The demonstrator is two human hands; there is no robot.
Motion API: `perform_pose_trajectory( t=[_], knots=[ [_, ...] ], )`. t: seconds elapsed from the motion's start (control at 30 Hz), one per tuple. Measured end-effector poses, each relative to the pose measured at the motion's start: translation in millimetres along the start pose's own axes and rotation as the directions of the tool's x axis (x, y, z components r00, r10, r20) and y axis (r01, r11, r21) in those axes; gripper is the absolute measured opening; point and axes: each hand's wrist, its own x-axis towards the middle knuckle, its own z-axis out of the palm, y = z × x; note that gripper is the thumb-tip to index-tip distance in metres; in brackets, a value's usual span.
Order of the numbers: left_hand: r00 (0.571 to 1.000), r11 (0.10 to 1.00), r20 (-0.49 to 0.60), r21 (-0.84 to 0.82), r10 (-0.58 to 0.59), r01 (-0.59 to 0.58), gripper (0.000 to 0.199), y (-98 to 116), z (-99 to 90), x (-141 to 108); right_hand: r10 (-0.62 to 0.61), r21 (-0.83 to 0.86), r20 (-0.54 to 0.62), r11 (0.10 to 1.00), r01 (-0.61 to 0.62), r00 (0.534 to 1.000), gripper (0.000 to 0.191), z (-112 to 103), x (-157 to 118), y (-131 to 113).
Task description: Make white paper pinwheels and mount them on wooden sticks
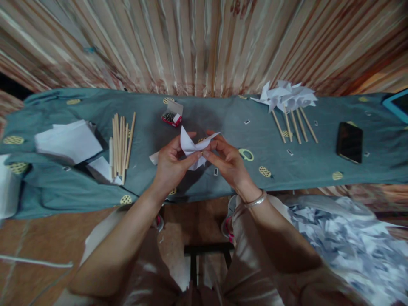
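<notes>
A folded white paper pinwheel (190,146) is held between both hands above the middle of the cloth. My left hand (174,163) pinches its left side, thumb toward the centre. On the other side, my right hand (228,160) grips the paper near its centre, where a small brass-coloured spot shows between the thumbs. Just behind the hands stands an open red box (172,118) of small metal pins. Scissors with pale green handles (246,154) lie right of my right hand, their blades hidden.
Wooden sticks (120,146) and white paper sheets (68,141) lie at the left. Finished pinwheels on sticks (287,97) rest at the back right, near a dark phone (349,142). A large bag of folded papers (353,246) sits below the table's right side.
</notes>
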Motion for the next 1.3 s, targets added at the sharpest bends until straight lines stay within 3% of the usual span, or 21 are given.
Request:
perform_pose_trajectory(
  t=[0.3,0.47,0.6,0.8,1.0,1.3],
  knots=[
    [0.999,0.998,-0.028,-0.052,-0.026,0.024,0.045,0.1,-3.2,-2.2,-0.053,-0.052,-0.089,0.997,0.048,0.995,0.017,6.8,-3.1,1.9],
    [0.997,0.995,-0.033,-0.069,-0.076,0.074,0.046,1.3,-5.3,-4.6,0.024,-0.049,-0.185,0.998,-0.034,0.982,0.045,11.2,-3.4,11.2],
    [0.995,0.991,-0.034,-0.09,-0.098,0.094,0.047,0.2,-6.9,-4.5,0.106,0.133,-0.172,0.988,-0.083,0.979,0.064,14.9,-0.5,14.3],
    [0.988,0.98,-0.027,-0.133,-0.154,0.149,0.048,-1.7,-7.0,-4.2,0.232,0.293,0.01,0.929,-0.225,0.973,0.037,14.6,0.9,1.5],
    [0.984,0.979,0.004,-0.102,-0.176,0.176,0.045,-4.1,-7.4,-5.3,0.28,0.309,0.088,0.905,-0.293,0.956,0.032,9.7,1.1,-4.5],
    [0.974,0.966,-0.033,-0.14,-0.225,0.218,0.035,-3.0,-5.9,-7.6,0.267,0.266,0.089,0.922,-0.281,0.96,0.027,8.2,1.2,-0.5]
  ],
)
